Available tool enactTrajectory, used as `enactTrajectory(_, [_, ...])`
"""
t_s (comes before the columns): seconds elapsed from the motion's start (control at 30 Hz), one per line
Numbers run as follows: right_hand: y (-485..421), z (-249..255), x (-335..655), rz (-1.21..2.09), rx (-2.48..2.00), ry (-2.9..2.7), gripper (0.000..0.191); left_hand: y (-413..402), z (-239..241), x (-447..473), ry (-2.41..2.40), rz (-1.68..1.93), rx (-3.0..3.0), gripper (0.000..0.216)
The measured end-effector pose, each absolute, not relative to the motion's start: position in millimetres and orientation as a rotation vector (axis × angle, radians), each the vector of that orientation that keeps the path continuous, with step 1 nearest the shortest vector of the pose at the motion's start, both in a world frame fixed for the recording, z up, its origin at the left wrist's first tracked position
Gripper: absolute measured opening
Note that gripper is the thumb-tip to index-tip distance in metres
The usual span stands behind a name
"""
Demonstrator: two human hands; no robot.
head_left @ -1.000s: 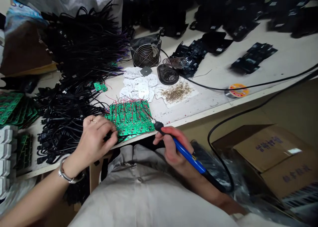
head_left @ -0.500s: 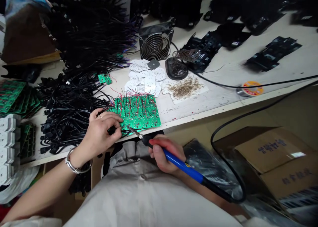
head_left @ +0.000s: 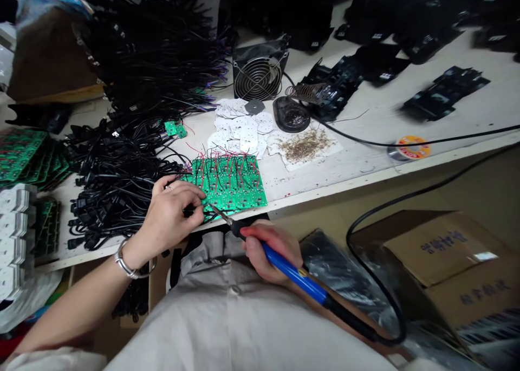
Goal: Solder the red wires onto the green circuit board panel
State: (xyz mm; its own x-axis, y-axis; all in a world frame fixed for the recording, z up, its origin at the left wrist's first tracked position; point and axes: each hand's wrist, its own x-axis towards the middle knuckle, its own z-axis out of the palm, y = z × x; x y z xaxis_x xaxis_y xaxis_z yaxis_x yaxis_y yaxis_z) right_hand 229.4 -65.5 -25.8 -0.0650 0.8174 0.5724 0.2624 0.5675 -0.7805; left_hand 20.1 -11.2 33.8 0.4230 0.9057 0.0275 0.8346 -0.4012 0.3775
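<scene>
My right hand [head_left: 273, 249] wraps round the blue handle of a soldering iron [head_left: 291, 269]. The iron's metal tip meets the lower left part of a green circuit board panel [head_left: 239, 189], close to my left fingertips. Red and black wires rise from the panel's upper rows. My left hand [head_left: 174, 206], with a ring and a bracelet, is closed in a pinch at the panel's left edge. A thin black wire [head_left: 209, 215] comes out by its fingertips; the grip itself is partly hidden by the fingers.
Black cables [head_left: 109, 197] heap up on the left beside stacked green boards [head_left: 24, 157]. Behind the panel are white plates [head_left: 244, 127], a fan [head_left: 260, 76], a coil iron stand [head_left: 311, 93] and a solder spool [head_left: 409, 148]. Cardboard boxes [head_left: 442, 246] stand below the bench, right.
The whole view has shifted slightly, so things on the bench appear a little further right. Both hands keep nearly the same pose, with the iron's tip still at the panel's lower left.
</scene>
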Motion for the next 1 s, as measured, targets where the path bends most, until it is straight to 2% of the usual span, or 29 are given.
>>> enactTrajectory(0.2, [-64.6, -26.9, 228.1, 0.575, -0.855, -1.625, 0.022, -11.1, 33.6, 21.6, 1.523, 0.33, 2.357, 0.015])
enactTrajectory(0.5, [-75.5, -27.7, 234.9, 0.708, -1.027, -1.538, 0.012, -11.1, 34.6, 22.4, 1.53, 0.326, 2.356, 0.015])
enactTrajectory(1.0, [-76.0, -25.5, 236.5, 0.706, -1.018, -1.527, 0.015, -11.0, 35.1, 22.9, 1.532, 0.328, 2.36, 0.014])
